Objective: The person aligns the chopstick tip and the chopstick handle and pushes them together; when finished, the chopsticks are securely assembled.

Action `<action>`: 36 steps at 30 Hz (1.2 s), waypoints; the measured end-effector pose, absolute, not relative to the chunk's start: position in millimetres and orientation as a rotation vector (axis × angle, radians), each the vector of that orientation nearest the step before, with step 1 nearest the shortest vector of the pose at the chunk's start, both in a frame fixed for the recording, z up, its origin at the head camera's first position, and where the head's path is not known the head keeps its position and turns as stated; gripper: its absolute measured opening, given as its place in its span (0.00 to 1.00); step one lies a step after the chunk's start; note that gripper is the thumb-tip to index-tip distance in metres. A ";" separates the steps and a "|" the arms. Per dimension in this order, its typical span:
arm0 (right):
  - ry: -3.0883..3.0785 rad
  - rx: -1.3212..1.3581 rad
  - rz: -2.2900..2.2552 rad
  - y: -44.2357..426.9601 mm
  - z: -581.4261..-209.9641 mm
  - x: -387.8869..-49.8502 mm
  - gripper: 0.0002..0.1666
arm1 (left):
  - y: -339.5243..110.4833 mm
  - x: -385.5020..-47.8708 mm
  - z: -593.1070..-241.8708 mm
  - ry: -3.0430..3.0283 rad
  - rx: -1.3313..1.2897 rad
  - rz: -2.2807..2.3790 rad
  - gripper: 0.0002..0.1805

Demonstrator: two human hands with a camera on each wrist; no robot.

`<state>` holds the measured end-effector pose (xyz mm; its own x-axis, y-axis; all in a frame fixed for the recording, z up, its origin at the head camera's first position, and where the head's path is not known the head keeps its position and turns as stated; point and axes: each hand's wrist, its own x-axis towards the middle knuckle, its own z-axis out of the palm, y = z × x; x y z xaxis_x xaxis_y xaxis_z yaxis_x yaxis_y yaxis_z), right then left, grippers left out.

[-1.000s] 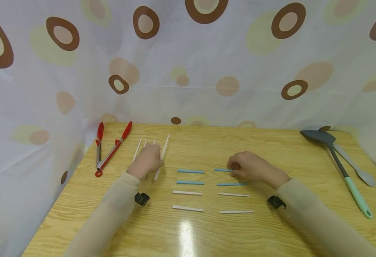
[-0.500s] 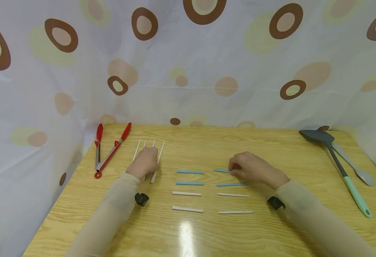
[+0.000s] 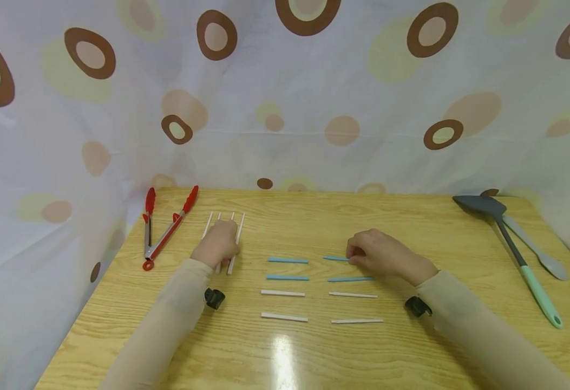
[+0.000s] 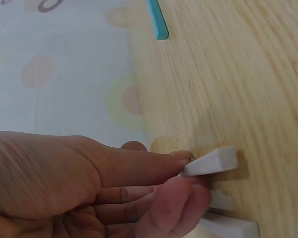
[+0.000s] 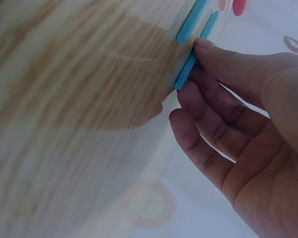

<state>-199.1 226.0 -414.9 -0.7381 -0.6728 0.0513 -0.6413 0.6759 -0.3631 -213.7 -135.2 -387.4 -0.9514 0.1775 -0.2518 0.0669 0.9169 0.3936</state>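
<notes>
My left hand [image 3: 218, 242] pinches a white square-ended stick [image 4: 213, 161] between thumb and finger. This is the rightmost of several white sticks lying lengthwise side by side at the left, partly covered by the hand. Another white stick [image 4: 231, 225] lies just below it in the left wrist view. My right hand [image 3: 377, 252] pinches the end of a blue stick [image 5: 186, 69] at the table, thumb on one side and fingers on the other. Beside it lies a second blue stick [image 3: 350, 279], its right end near the hand. Two more blue sticks [image 3: 288, 260] lie crosswise to the left.
White sticks [image 3: 285, 317] lie crosswise in two columns nearer the front of the wooden table [image 3: 207, 357]. Red-tipped tongs [image 3: 168, 238] lie spread at the far left. At the right, a dark turner [image 3: 513, 246] with a mint handle overlaps a grey spoon [image 3: 538, 252]. A spotted curtain hangs behind.
My left hand has brought its white stick leftward and down beside the other white sticks, nearly parallel to them. My right hand has stayed almost still on the blue stick.
</notes>
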 end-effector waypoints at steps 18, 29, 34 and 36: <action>2.797 -1.092 -0.549 227.0 -413.2 -202.2 0.07 | -121.7 -206.9 -373.7 2.896 0.319 0.552 0.18; 2.783 -1.085 -0.564 226.8 -413.4 -199.6 0.06 | -83.7 -201.2 -394.0 2.751 0.852 0.661 0.13; 2.780 -1.098 -0.570 226.1 -413.4 -197.9 0.07 | -78.5 -198.4 -399.7 2.707 0.887 0.597 0.15; 2.785 -1.104 -0.566 226.2 -413.7 -198.0 0.07 | -76.3 -198.3 -400.4 2.704 0.898 0.587 0.15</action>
<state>-198.0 226.2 -413.7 -0.7339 -0.6774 0.0499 -0.6431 0.6694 -0.3719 -198.3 -76.3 -400.4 -0.7852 0.6126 -0.0911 0.5197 0.7317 0.4409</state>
